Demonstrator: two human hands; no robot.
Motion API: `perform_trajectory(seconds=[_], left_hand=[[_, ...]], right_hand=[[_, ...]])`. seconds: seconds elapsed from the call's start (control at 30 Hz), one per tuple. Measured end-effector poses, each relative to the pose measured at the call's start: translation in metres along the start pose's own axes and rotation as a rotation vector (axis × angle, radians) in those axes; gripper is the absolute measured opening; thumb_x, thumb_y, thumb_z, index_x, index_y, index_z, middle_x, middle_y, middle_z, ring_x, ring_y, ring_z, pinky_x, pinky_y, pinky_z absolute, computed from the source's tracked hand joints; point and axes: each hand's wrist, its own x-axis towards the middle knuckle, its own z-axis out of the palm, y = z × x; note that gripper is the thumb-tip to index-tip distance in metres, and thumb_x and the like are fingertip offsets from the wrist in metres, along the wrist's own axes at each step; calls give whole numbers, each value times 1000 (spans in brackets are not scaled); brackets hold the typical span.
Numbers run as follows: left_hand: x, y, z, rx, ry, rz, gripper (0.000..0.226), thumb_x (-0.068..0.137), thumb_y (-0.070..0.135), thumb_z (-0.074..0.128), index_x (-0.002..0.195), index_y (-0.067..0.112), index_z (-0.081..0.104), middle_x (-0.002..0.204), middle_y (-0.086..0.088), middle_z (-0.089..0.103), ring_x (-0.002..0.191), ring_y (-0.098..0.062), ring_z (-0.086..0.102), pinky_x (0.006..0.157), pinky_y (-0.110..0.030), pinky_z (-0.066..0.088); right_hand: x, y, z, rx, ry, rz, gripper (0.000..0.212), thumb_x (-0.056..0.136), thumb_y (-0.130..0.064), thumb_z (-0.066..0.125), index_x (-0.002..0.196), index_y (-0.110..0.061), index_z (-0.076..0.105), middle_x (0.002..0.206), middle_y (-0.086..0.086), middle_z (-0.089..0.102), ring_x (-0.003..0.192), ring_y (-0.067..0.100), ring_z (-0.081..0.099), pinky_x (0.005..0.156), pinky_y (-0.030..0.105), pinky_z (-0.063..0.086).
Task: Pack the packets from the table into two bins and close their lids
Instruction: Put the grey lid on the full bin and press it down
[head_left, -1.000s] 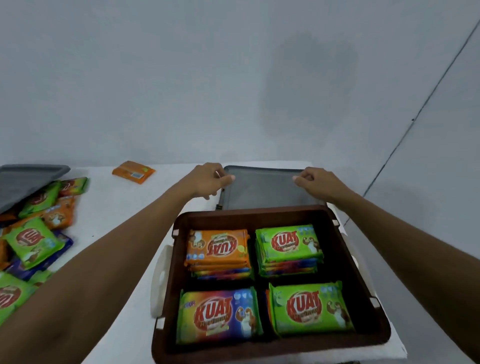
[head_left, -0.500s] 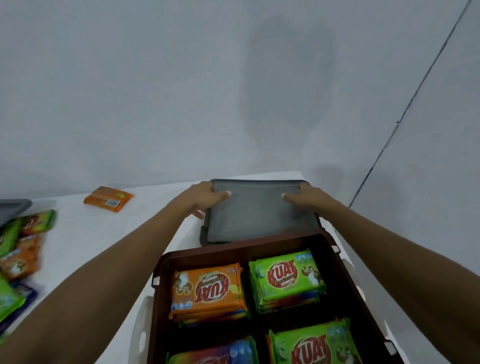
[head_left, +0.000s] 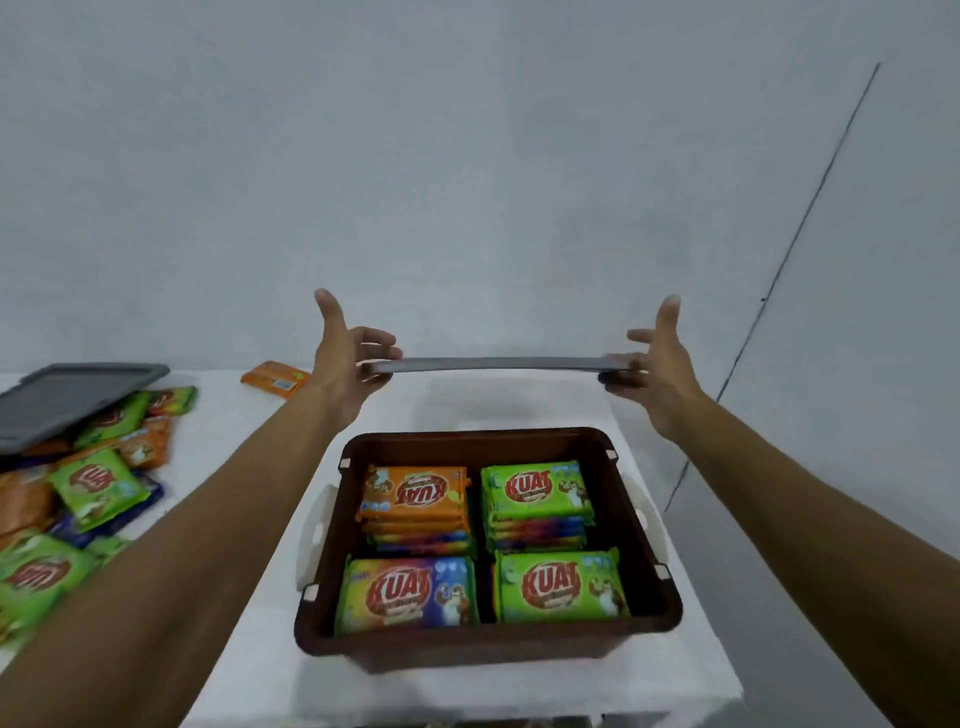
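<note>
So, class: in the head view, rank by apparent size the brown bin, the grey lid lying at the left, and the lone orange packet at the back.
1. Brown bin
2. Grey lid at the left, partly cut off by the frame
3. Lone orange packet, though it lies farthest away

Plain pale wall (head_left: 467, 156); white table (head_left: 249, 597).

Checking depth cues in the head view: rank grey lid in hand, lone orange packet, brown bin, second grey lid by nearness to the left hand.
1. Grey lid: gripped by the left hand.
2. Lone orange packet: just left of it, on the table.
3. Brown bin: below, nearer the camera.
4. Second grey lid: far left, over loose packets.
</note>
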Motion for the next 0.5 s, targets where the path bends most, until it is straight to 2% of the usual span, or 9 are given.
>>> perform_trajectory(seconds=[0.1,0.2,0.27,0.33,0.4,0.5], left_hand=[[-42,-3,-6,17,4,8,83,87,77,17,89,7,63,95,-11,60,88,-24,60,72,-31,50],[-87,-18,-11,110,39,43,73,90,72,22,98,12,63,107,-7,58,100,-23,58,76,-35,47],[-113,-33,-13,162,62,104,67,93,69,24,107,15,61,114,-4,57,104,-21,57,82,-35,46],[-137,-46,-18,301,72,204,63,93,69,26,111,18,60,112,1,58,105,-18,57,91,-39,47],[-154,-54,-26,317,98,244,56,94,65,28,109,21,58,105,6,58,105,-18,57,97,-42,46],[-169,-61,-37,371,106,243,55,94,65,26,110,21,55,110,2,57,107,-20,56,99,-43,45]], right_hand=[[-33,10,-19,-85,-65,64,71,91,-71,30,126,-13,49,88,8,58,86,23,56,68,33,50],[-67,27,-30,-194,-120,57,64,92,-59,49,134,-11,45,86,5,51,75,17,48,61,28,41],[-87,40,-34,-310,-122,30,74,89,-56,55,144,-11,33,107,4,52,88,18,54,68,31,46],[-110,52,-36,-359,-114,17,95,78,-70,57,151,-26,14,130,-1,44,111,22,52,88,38,50],[-129,56,-35,-393,-92,29,109,63,-85,51,150,-41,4,150,0,32,131,27,40,103,48,44],[-151,62,-34,-536,-108,-23,90,81,-80,34,153,-35,6,158,0,17,144,29,19,114,54,27]])
